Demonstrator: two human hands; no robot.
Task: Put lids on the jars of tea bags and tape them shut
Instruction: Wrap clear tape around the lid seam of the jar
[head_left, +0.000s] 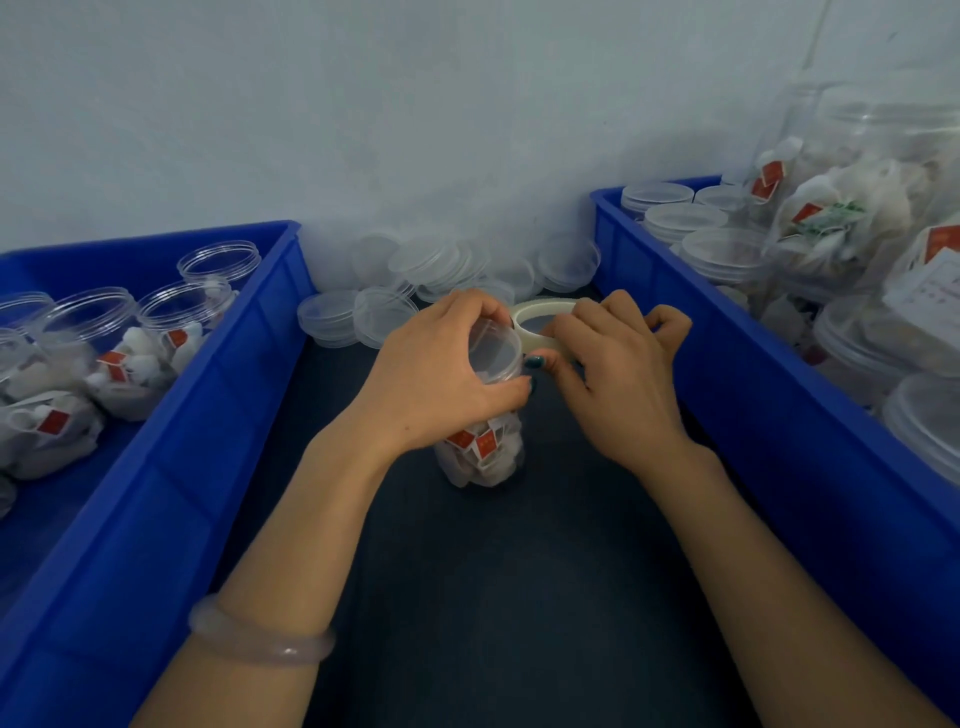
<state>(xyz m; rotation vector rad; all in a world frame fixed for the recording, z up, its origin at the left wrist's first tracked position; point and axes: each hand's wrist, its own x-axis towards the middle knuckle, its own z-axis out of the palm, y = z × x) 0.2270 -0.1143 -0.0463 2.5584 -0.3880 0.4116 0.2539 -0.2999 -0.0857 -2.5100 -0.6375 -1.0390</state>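
A clear plastic jar (480, 457) of tea bags with red tags stands on the dark table between two blue crates. A clear lid (496, 351) sits on its top. My left hand (441, 379) grips the lid and the jar's upper part, fingers curled round it. My right hand (618, 364) holds a roll of pale tape (540, 322) right beside the lid, its thumb touching the lid's edge. Whether any tape sticks to the jar I cannot tell.
The left blue crate (218, 415) holds several open jars (130, 353) of tea bags. The right blue crate (753, 374) holds lidded jars (841, 208), some stacked. Loose clear lids (457, 270) lie heaped against the white wall behind the hands.
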